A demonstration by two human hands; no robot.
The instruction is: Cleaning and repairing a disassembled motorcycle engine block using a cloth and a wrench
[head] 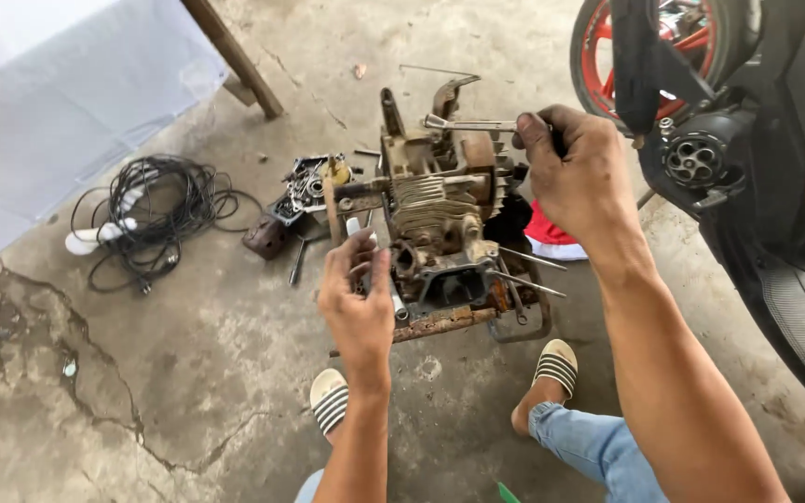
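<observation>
Blue-jeaned knees and striped slide sandals [556, 365] at bottom centre, both forearms reaching up the frame from there. Left hand [358, 300] centre frame, fingers curled narrow around a small pale cylindrical part [354, 226]; what the part is exactly, cannot tell. Hand sits just beside the left flank of the rusty, greasy small engine block [440, 219], which stands on the cracked concrete floor [142, 373] in frame centre, long axis running up-down in the frame, finned cylinder mid-body, open dark port facing the lower edge, thin studs poking out toward the right. Rusted metal bar [444, 323] lies across its base. Right hand [575, 168] upper right of centre, closed tight on the handle of a shiny steel wrench [468, 123]; wrench long axis horizontal, head pointing left and resting at the top of the engine block. Loose grimy metal engine parts [305, 191] on the floor just left of the block. Tangled black cable coil with white plug ends [146, 214] centre left, well apart. White cloth-covered bench [67, 84] upper left. Black scooter with red wheel rim [747, 112] along the right edge. Red-and-white cloth [544, 233] behind the block, under the right wrist.
</observation>
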